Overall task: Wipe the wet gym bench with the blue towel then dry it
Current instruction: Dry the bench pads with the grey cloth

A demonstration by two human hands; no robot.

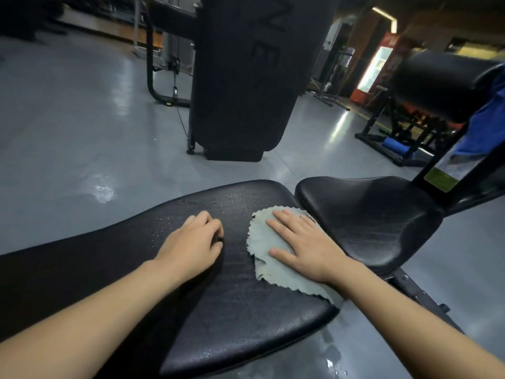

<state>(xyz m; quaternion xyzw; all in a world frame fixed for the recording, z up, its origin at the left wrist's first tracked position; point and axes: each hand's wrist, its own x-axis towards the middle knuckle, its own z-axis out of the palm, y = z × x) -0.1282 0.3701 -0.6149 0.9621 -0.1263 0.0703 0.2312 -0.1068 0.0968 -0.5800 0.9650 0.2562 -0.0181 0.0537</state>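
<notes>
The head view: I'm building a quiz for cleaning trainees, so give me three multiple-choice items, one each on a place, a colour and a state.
1. Where does the cloth lie?
A. on the floor
B. on the long bench pad, near the seat pad
C. on the seat pad

2. What colour is that cloth?
A. red
B. pale grey-green
C. black

3. How is the right hand?
A. flat on the cloth
B. raised in the air
C. gripping a bottle

B: the cloth rests on the long pad.
B: it looks pale grey-green.
A: the fingers lie spread on it.
</notes>
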